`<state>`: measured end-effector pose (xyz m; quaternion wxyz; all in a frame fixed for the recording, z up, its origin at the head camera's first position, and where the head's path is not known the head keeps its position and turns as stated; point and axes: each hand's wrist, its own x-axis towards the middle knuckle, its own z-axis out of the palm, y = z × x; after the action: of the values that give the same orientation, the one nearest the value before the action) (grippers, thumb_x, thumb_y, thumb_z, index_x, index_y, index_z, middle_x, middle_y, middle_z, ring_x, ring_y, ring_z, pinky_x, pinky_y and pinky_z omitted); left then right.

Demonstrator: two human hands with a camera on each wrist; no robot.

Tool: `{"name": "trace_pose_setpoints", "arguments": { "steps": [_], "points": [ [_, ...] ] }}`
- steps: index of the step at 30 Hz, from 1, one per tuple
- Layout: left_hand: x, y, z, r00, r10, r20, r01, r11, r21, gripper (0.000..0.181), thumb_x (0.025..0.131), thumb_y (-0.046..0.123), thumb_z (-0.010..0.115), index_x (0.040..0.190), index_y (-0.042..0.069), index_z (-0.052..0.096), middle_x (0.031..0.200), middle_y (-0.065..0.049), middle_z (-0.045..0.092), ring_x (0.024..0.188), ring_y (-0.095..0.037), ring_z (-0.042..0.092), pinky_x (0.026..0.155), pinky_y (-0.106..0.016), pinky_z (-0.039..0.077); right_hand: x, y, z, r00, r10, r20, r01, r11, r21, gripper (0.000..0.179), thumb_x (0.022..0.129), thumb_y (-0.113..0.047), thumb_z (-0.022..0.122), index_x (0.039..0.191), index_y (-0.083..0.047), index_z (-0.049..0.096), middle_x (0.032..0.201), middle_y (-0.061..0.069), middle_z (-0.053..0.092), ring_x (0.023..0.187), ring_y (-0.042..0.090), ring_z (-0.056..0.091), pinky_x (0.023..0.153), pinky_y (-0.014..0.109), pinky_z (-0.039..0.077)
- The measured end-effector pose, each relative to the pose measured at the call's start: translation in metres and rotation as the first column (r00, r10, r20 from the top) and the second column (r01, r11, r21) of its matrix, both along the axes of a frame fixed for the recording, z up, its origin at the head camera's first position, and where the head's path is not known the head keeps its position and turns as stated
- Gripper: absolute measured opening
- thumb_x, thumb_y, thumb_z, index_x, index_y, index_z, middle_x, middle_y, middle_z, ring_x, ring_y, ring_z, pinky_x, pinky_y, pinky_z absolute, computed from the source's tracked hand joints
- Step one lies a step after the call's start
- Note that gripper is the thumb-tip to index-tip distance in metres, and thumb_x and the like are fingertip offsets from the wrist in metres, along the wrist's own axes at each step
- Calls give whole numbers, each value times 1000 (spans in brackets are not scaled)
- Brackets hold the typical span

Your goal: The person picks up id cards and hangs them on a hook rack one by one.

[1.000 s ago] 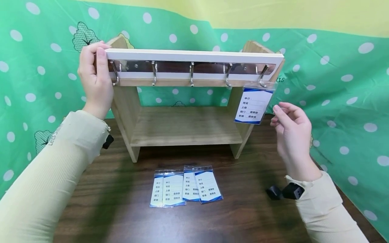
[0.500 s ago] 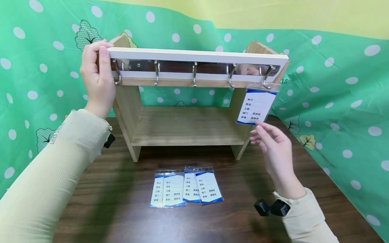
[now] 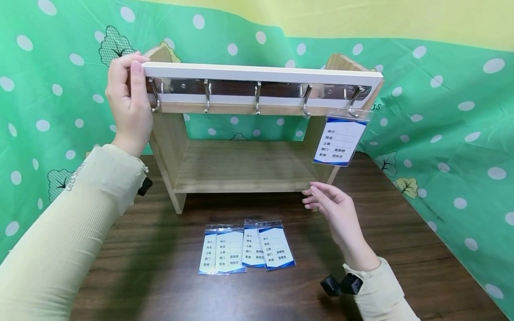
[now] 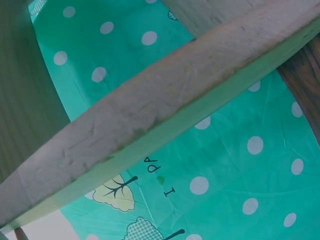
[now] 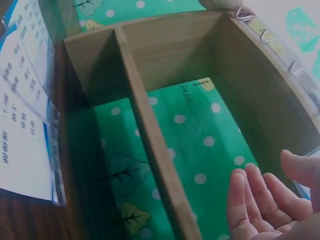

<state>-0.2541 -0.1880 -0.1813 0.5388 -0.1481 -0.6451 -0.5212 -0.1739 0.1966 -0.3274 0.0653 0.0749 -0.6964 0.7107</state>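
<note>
In the head view my left hand [image 3: 129, 100] grips the left end of a white coat hook rail [image 3: 261, 70], thumb at the front. The rail runs along the top of a wooden shelf [image 3: 246, 167] and bears several metal hooks. From the rightmost hook [image 3: 354, 100] hangs a clear-sleeved badge [image 3: 340, 140], slightly tilted. My right hand [image 3: 335, 211] holds nothing, its fingers loosely bent, below the hanging badge near the shelf's lower right. On the table in front, several similar badges [image 3: 275, 247] lie overlapping. The right wrist view shows the right hand's relaxed fingers [image 5: 265, 195] beside the shelf.
Under everything is a dark wooden table [image 3: 257, 298]. A green polka-dot cloth [image 3: 453, 133] stands behind and at both sides. The shelf's side panel [image 4: 165, 90] crosses the left wrist view.
My right hand has moved down and left, away from the hanging badge, toward the shelf's lower right corner. The left hand keeps its grip on the rail.
</note>
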Motion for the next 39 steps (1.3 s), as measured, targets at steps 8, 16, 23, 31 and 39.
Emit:
{"name": "trace_pose_setpoints", "arguments": {
  "steps": [8,16,23,31,39],
  "points": [
    [-1,-2,-1,1000,-3,-3,3,1000,-11,21,101,9,46,102,9,67,100,21,57,119,-14,55,107,-24,39,-5,-8,-17,999,19,48,-23,996,86,42,99,-19,60,126,12,55,94,-8,73,81,12,71,78,25,59],
    [-2,0,2,1000,-2,0,2,1000,-7,21,101,8,46,103,7,67,99,21,57,118,-14,56,106,-24,39,-10,-14,-30,993,57,103,-72,987,147,40,99,-18,60,126,11,57,97,-7,73,84,12,70,80,26,59],
    [0,5,3,1000,-15,26,15,1000,9,21,102,9,46,104,6,67,98,21,55,115,-11,55,104,-23,39,-13,-17,-42,986,100,132,-126,970,209,39,99,-17,59,127,10,57,114,18,70,87,11,70,81,26,58],
    [3,3,0,1000,-22,-8,22,999,27,22,101,6,44,101,7,66,98,20,56,119,-14,55,108,-24,37,-16,-25,-53,967,168,191,-212,947,242,41,99,-15,60,128,13,55,122,28,65,93,22,71,84,32,59],
    [1,1,0,999,-18,-31,18,1000,-1,22,101,5,44,101,8,66,98,20,56,120,-14,56,110,-24,37,-21,-31,-58,962,174,212,-233,927,293,42,97,-17,63,128,11,57,123,24,66,96,24,70,84,35,59]
  ]
}}
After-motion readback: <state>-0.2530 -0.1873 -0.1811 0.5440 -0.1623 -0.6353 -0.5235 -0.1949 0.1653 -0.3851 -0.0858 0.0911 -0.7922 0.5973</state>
